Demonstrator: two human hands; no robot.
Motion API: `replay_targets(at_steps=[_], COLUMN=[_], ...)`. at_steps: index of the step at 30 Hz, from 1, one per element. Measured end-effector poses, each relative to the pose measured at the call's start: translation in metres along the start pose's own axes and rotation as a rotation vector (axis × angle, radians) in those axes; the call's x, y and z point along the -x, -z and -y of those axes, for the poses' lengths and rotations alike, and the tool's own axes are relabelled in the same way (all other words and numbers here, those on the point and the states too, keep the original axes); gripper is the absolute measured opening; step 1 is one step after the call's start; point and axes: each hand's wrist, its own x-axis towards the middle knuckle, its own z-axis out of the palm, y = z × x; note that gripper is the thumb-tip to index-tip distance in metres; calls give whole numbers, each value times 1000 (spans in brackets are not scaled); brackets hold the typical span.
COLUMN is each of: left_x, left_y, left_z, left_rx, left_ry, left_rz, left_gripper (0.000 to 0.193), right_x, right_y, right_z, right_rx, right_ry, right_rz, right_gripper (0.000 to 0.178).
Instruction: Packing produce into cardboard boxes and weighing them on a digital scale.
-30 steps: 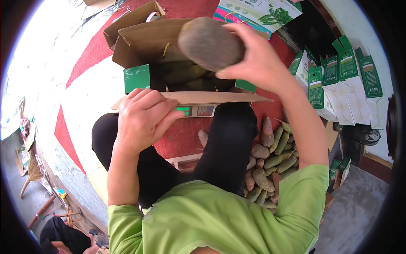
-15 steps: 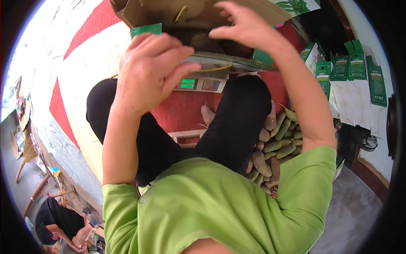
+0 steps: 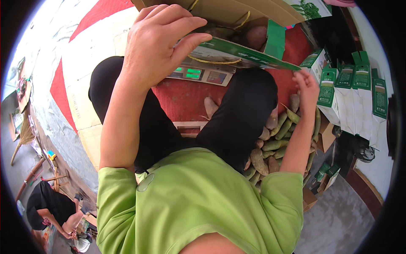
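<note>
A cardboard carton (image 3: 258, 59) with green flaps and yellow cord handles stands in front of me, its top open. Inside lie a reddish-brown root vegetable (image 3: 256, 37) and darker ones partly in shadow. My left hand (image 3: 158, 44) is over the carton's left end, thumb and fingers apart, with nothing seen between them. Beside the right tip of the long green front flap (image 3: 270, 60) is my right hand (image 3: 307, 86), fingers loosely bent and empty; whether a fingertip touches the flap is unclear. Under the carton's near side shows a scale (image 3: 203, 76) with a lit green display.
By my right leg lies a pile of long green and pinkish-brown root vegetables (image 3: 275, 146). One more root (image 3: 210, 106) rests between my knees. Several green-and-white cartons (image 3: 351, 93) stand at the right. Flattened cardboard (image 3: 91, 84) spreads at left; another person (image 3: 55, 209) sits lower left.
My right hand has moved from above the carton down to the right end of its front flap. That flap and the root vegetables inside show more. My left hand remains over the left end.
</note>
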Motion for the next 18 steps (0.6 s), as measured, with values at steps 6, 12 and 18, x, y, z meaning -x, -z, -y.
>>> replay_targets(at_steps=[6, 12, 18], left_x=[-5, -2, -4], left_y=[-4, -11, -10], left_z=[-4, 5, -1], left_rx=[-16, -26, 2], left_ry=[-18, -37, 2], left_rz=[-2, -34, 22], left_gripper=[24, 21, 21], right_x=[20, 11, -43], right_y=[5, -3, 3], right_z=[-68, -41, 16], right_rx=[-7, -73, -104], right_ry=[-58, -59, 147], right_rz=[-1, 3, -81], right_gripper=[28, 26, 28])
